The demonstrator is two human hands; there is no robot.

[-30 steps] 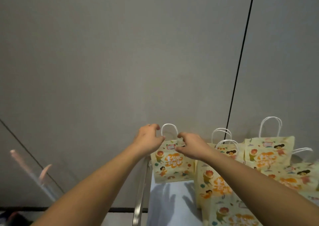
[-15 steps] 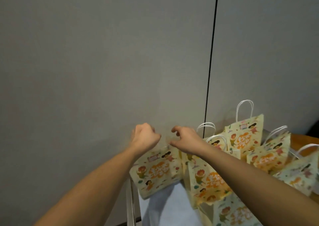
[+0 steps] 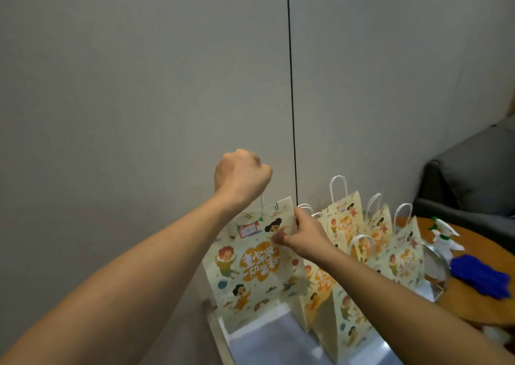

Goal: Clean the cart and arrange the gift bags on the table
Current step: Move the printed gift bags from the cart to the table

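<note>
1. Both forearms enter from the bottom edge, cut off before the elbows. Below them a metal cart (image 3: 220, 334) shows only its rail and part of a pale top surface; the rest runs out of frame.
2. The left hand (image 3: 241, 179) is a closed fist raised above the nearest gift bag (image 3: 250, 267), curled round its white handle (image 3: 262, 204). Most of the handle is hidden inside the fist; only a short strand shows below it.
3. The right hand (image 3: 302, 238) pinches the bag's upper right edge, thumb on the printed front, fingers hidden behind the paper.
4. That bag hangs upright over the cart's left end, its bottom close to the cart top; whether it touches cannot be told.
5. Other gift bags (image 3: 345, 220) stand crowded to the right, partly hidden by the right forearm.
6. Further right is a round wooden table (image 3: 473, 295) bearing a blue cloth (image 3: 479, 275) and a white spray bottle (image 3: 443, 233) with green parts, blurred.
7. Beyond stand a grey sofa (image 3: 473, 181), cropped by the frame, and a plain grey wall (image 3: 139, 86) with one dark vertical seam (image 3: 291, 86).
</note>
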